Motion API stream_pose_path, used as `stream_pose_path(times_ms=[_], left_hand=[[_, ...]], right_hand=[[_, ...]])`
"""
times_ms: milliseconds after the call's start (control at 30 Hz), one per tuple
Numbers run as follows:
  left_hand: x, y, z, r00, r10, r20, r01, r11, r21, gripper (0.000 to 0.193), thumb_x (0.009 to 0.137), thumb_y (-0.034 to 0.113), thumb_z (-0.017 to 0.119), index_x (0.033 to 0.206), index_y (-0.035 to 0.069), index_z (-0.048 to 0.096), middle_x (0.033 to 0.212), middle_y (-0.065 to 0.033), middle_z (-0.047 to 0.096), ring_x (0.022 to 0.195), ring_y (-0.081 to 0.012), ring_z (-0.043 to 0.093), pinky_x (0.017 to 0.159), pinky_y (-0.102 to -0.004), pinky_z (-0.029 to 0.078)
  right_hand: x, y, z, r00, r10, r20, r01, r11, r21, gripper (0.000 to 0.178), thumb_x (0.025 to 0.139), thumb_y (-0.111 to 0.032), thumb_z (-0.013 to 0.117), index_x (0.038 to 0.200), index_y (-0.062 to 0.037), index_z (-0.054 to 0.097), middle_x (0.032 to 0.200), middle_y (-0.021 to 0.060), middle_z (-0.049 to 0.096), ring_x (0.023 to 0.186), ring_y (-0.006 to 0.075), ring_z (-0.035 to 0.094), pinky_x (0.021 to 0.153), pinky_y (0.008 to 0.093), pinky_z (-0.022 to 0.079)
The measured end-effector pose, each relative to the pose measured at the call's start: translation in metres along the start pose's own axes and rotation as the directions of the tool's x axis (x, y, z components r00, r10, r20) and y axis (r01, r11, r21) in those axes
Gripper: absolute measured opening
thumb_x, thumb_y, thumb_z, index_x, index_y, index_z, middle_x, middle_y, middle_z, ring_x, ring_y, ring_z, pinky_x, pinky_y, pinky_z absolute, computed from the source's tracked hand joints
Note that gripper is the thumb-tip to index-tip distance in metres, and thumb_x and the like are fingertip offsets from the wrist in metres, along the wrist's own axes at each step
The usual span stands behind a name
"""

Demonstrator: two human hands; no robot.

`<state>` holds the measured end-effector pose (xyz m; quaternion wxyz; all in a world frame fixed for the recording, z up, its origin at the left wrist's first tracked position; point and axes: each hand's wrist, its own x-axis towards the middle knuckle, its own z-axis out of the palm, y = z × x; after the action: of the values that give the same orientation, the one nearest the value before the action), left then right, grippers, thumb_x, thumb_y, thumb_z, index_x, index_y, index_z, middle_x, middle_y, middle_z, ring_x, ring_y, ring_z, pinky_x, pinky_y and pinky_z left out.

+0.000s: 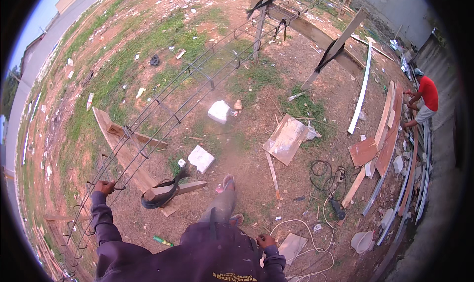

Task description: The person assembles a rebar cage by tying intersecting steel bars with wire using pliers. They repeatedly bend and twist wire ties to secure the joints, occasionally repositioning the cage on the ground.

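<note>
At lower left, the nearer left hand (104, 187) clasps the rebar cage (168, 112), running diagonally toward upper centre; the right hand's (266, 240) grip is unclear.

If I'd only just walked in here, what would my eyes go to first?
Probably the long cage of thin metal bars slanting from the lower left to the top middle, with the wearer's left hand on it at the lower left. Then the bright red shirt of someone at the far right, and two white blocks on the ground near the middle.
</note>
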<state>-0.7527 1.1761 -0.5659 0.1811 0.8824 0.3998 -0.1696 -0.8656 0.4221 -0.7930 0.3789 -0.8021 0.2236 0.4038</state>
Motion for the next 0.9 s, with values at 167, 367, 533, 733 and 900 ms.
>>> stream_pose_path(times_ms=[167, 367, 533, 733, 900], left_hand=[[0.013, 0.002, 0.014, 0.959, -0.243, -0.147, 0.26, 0.959, 0.115, 0.036, 0.073, 0.035, 0.072, 0.066, 0.0, 0.073, 0.072, -0.02, 0.07, 0.072, -0.0317, 0.07, 0.074, -0.0408, 0.055], [0.033, -0.02, 0.048, 0.816, -0.488, -0.309, 0.55, 0.82, 0.156, 0.048, 0.076, 0.023, 0.069, 0.112, -0.006, 0.058, 0.107, -0.0283, 0.065, 0.1, -0.0413, 0.064, 0.086, -0.0445, 0.053], [0.023, 0.0, 0.06, 0.669, -0.592, -0.449, 0.674, 0.738, 0.031, 0.044, 0.077, 0.019, 0.066, 0.114, -0.003, 0.06, 0.117, -0.0271, 0.061, 0.106, -0.0406, 0.062, 0.09, -0.0449, 0.051], [-0.018, 0.109, 0.061, 0.55, -0.678, -0.487, 0.718, 0.682, -0.138, 0.051, 0.084, 0.027, 0.065, 0.125, -0.001, 0.058, 0.13, -0.0275, 0.053, 0.124, -0.0389, 0.049, 0.1, -0.0458, 0.042], [-0.05, 0.243, 0.124, 0.284, -0.557, -0.781, 0.472, 0.79, -0.391, 0.045, 0.091, 0.033, 0.06, 0.123, 0.002, 0.062, 0.133, -0.0203, 0.055, 0.121, -0.0355, 0.053, 0.097, -0.0435, 0.044]], right_hand=[[0.101, -0.05, -0.068, 0.991, -0.116, -0.072, 0.114, 0.993, -0.034, 0.038, 0.081, -0.042, 0.067, 0.103, -0.0114, 0.071, 0.09, 0.0167, 0.071, 0.089, 0.0329, 0.069, 0.082, 0.0411, 0.053], [0.227, -0.159, -0.154, 0.97, -0.186, -0.158, 0.156, 0.97, -0.185, 0.036, 0.079, -0.04, 0.067, 0.103, -0.0131, 0.072, 0.095, 0.0167, 0.071, 0.093, 0.0329, 0.068, 0.086, 0.0409, 0.053], [0.335, -0.317, -0.24, 0.955, -0.291, -0.054, 0.27, 0.931, -0.244, 0.037, 0.08, -0.04, 0.065, 0.105, -0.0122, 0.072, 0.099, 0.0166, 0.071, 0.096, 0.0326, 0.068, 0.088, 0.0407, 0.052], [0.433, -0.555, -0.398, 0.743, -0.614, -0.267, 0.556, 0.788, -0.265, 0.045, 0.085, -0.041, 0.067, 0.112, -0.0039, 0.066, 0.092, 0.0158, 0.071, 0.082, 0.0264, 0.069, 0.075, 0.0381, 0.054], [0.491, -0.758, -0.566, 0.392, -0.729, -0.561, 0.492, 0.681, -0.542, 0.057, 0.078, -0.028, 0.072, 0.127, -0.0055, 0.055, 0.121, 0.0214, 0.058, 0.115, 0.0381, 0.054, 0.098, 0.0447, 0.043]])
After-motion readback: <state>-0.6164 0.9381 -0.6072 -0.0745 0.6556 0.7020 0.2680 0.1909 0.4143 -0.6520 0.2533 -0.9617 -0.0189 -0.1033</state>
